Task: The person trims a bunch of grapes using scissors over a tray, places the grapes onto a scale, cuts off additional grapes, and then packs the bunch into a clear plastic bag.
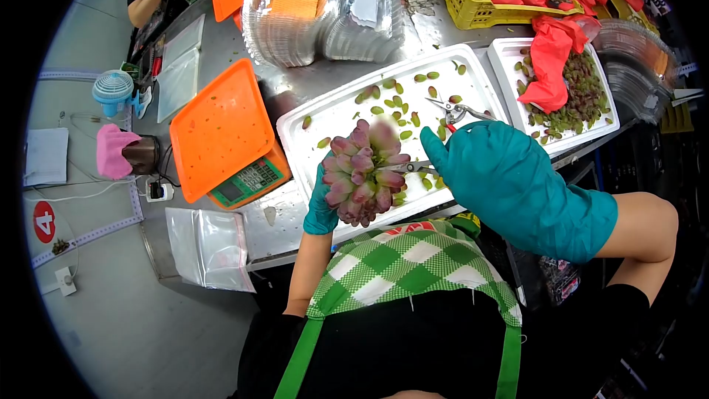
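Gloved right hand [509,177] grips scissors [413,168] against grapes [365,174] clasped in left hand [320,210].

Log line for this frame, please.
left hand: holds grape bunch | right hand: scissors at bunch | below: white tray

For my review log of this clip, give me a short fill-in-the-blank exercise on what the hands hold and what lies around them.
1. The left hand holds a bunch of ____ over the white tray.
2. The right hand holds small ____ against the bunch.
3. Both hands wear ____-coloured gloves.
4. The scale left of the white tray carries an ____ tray on top.

Missing words: grapes; scissors; teal; orange
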### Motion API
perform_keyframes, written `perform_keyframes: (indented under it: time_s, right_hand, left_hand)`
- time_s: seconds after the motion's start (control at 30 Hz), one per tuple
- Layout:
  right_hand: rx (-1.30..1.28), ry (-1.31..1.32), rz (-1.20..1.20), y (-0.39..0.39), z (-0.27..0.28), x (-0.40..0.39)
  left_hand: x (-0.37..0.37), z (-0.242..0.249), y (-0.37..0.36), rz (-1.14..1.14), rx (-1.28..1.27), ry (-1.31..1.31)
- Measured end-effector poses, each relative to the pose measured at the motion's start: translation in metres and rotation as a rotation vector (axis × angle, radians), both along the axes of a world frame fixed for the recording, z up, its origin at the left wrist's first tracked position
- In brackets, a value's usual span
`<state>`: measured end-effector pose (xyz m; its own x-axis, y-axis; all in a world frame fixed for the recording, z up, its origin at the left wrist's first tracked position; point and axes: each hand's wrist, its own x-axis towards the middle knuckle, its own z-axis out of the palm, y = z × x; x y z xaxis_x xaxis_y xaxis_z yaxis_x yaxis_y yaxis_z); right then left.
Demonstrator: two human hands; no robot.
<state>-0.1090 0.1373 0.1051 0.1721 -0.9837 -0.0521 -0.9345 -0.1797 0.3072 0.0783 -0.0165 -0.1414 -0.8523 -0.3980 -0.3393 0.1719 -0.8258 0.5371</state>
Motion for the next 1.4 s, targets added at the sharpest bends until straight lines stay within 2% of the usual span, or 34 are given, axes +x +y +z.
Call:
perform_keyframes:
  time_s: [0.07,0.23,0.33,0.4,0.47,0.5,0.57,0.6,0.73,0.8,0.9,0.97,1.1,1.17,1.2,1.27,1.3,1.4]
  right_hand:
    - [0.013,-0.007,0.009,0.000,0.000,0.000]
    - [0.041,0.051,0.032,0.000,0.002,0.001]
    - [0.028,0.011,0.016,0.000,0.001,0.004]
    - [-0.001,0.132,-0.028,0.003,-0.013,0.001]
    - [0.016,0.214,-0.102,0.008,-0.019,-0.004]
    - [0.048,0.237,-0.150,0.010,-0.019,-0.007]
    - [0.063,0.189,-0.184,0.009,-0.015,-0.011]
    - [0.043,0.120,-0.170,0.006,-0.009,-0.015]
    - [-0.008,-0.351,-0.163,0.004,-0.011,-0.021]
    - [0.027,-0.468,-0.194,0.007,-0.019,-0.020]
    - [0.160,-0.520,-0.262,0.007,-0.022,-0.015]
    - [0.079,-0.585,-0.230,0.009,-0.030,-0.014]
    - [-0.025,-0.706,-0.198,0.012,-0.042,-0.014]
    - [-0.018,-0.719,-0.218,0.013,-0.041,-0.013]
    - [-0.008,-0.713,-0.229,0.012,-0.041,-0.013]
    - [0.004,-0.688,-0.238,0.012,-0.039,-0.014]
    - [0.004,-0.667,-0.235,0.012,-0.038,-0.014]
    - [0.057,-0.610,-0.242,0.011,-0.036,-0.014]
  left_hand:
    - [0.000,-0.002,0.002,-0.007,-0.085,-0.018]
    - [-0.001,0.014,0.004,-0.026,-0.085,-0.033]
    - [0.001,-0.008,0.003,-0.027,-0.069,-0.087]
    - [0.004,-0.019,0.003,-0.020,-0.082,-0.084]
    - [0.000,0.011,0.010,0.000,-0.114,-0.007]
    - [0.003,0.008,0.011,0.026,-0.159,0.061]
    - [0.003,0.004,0.015,0.017,0.019,0.395]
    - [0.000,0.006,0.016,0.038,0.055,0.448]
    - [-0.008,0.015,0.020,0.209,0.049,0.403]
    - [-0.010,0.023,0.020,0.277,0.003,0.334]
    - [-0.012,0.035,0.019,0.361,-0.101,0.224]
    - [-0.015,0.043,0.017,0.417,-0.228,0.120]
    - [-0.015,0.055,0.017,0.408,-0.736,-0.208]
    - [-0.012,0.056,0.017,0.280,-0.935,-0.286]
    - [-0.011,0.059,0.019,0.226,-0.954,-0.261]
    - [-0.012,0.069,0.023,0.314,-0.226,0.176]
    - [-0.014,0.061,0.013,0.320,-0.081,0.465]
    - [-0.014,0.061,0.020,0.136,-0.331,0.483]
